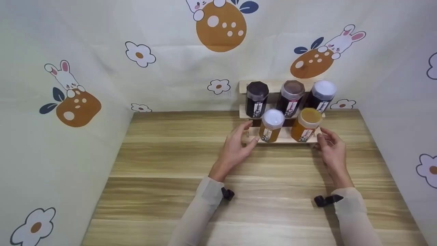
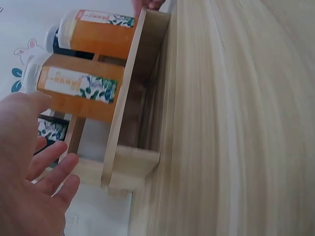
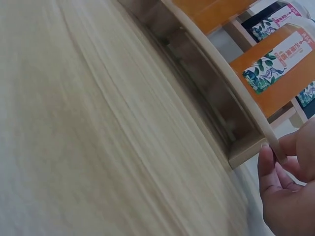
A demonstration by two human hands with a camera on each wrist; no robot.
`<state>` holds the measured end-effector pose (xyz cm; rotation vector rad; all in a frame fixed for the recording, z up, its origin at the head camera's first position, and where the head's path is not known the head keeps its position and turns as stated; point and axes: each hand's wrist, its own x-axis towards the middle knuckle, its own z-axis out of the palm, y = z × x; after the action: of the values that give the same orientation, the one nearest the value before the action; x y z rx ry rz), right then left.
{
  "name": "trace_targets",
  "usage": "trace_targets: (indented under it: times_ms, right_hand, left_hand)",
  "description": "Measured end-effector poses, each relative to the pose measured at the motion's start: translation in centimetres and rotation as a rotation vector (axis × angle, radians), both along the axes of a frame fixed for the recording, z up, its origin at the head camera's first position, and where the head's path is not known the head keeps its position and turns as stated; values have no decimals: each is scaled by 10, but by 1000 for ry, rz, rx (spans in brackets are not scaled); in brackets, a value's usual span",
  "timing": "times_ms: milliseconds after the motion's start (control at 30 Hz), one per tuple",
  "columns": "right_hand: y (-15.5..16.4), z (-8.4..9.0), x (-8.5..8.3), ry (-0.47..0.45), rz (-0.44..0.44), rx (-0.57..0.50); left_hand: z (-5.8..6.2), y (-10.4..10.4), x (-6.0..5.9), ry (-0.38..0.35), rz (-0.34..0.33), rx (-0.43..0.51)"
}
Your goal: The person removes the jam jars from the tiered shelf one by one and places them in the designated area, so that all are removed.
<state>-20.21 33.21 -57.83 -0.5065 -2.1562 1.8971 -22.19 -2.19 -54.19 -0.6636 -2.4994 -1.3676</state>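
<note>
A tiered wooden rack (image 1: 286,139) stands at the back right of the table with jars on it. On its lowest tier are an amber jar with a white lid (image 1: 270,131) and an amber jar with a yellowish lid (image 1: 304,128). My right hand (image 1: 333,148) pinches the right end of the lowest board between thumb and fingers; the right wrist view shows the fingertips (image 3: 268,162) at the board's corner. At the rack's left end is my left hand (image 1: 235,145), fingers spread and loosely bent. In the left wrist view its fingers (image 2: 54,174) are apart from the board.
Three dark jars occupy the middle tier: one with a dark lid (image 1: 256,102), one with a brownish lid (image 1: 290,99) and one with a white lid (image 1: 322,94). Behind the wood-grain table (image 1: 170,153) hangs a pale printed cloth (image 1: 177,82), which also flanks it on both sides.
</note>
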Motion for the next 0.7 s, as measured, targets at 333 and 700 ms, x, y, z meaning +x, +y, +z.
trace_targets:
  times_ms: [333, 700]
  right_hand:
    - [3, 1, 1, -43, 0, -191]
    - [0, 1, 1, -38, -26, -121]
  left_hand:
    - [-4, 35, -6, -28, 3, -10]
    - [-13, 51, -12, -113, 12, -3]
